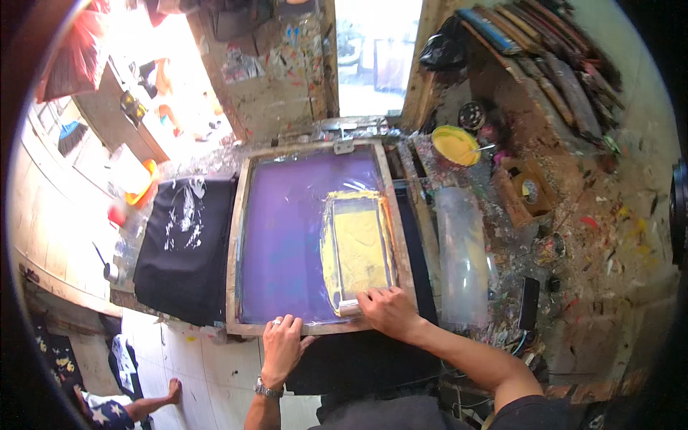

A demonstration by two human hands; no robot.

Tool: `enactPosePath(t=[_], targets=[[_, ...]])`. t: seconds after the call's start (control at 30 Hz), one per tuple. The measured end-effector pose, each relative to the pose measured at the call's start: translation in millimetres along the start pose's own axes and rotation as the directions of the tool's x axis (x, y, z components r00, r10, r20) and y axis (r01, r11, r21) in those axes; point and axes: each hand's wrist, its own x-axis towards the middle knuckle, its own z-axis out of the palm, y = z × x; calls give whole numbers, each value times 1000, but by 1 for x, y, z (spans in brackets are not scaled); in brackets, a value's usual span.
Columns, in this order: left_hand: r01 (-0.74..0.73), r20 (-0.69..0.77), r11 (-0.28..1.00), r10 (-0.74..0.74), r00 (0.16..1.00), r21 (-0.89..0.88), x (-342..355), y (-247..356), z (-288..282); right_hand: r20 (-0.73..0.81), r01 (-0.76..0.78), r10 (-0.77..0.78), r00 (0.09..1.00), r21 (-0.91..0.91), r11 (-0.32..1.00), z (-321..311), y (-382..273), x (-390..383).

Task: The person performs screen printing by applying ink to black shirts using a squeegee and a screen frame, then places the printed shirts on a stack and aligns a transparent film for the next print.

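Observation:
A wooden-framed screen [233,251] with purple mesh [281,236] lies in the centre, hinged at the back by a metal clamp [344,146]. A rectangle of yellow ink [362,247] covers its right part. My left hand [282,347] grips the frame's front edge, fingers curled over it. My right hand [387,312] holds a squeegee [348,307] at the near end of the yellow patch. Black fabric [358,369] lies beneath the front of the frame.
Left are a printed black shirt [168,269] and an orange basin [147,185]. Right are a yellow ink bowl [451,140], clear plastic sheet [460,258], phone [528,304], cardboard box [537,197] and stacked boards [559,79]. Another person's leg [150,404] appears at lower left.

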Motion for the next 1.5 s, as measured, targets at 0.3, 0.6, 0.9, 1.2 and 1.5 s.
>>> enactPosePath(t=[0.3,0.6,0.9,1.2,1.5], targets=[[-139,-56,983,147,988,121,-14,-2,-75,-618,-116,73,783,-30,993,-70,-57,-35],[-170,-907,920,381,182,352,111,22,-124,-786,-104,-90,611,-192,976,-280,2,93],[-180,-247,943,252,936,279,271,-79,77,-646,-25,4,763,-24,999,-351,16,141],[64,76,502,3,997,-863,268,-52,13,-541,-46,44,840,10,999,-389,23,157],[-320,-331,129,-596,731,-939,176,-160,-101,-651,-115,61,756,-41,992,-397,96,211]])
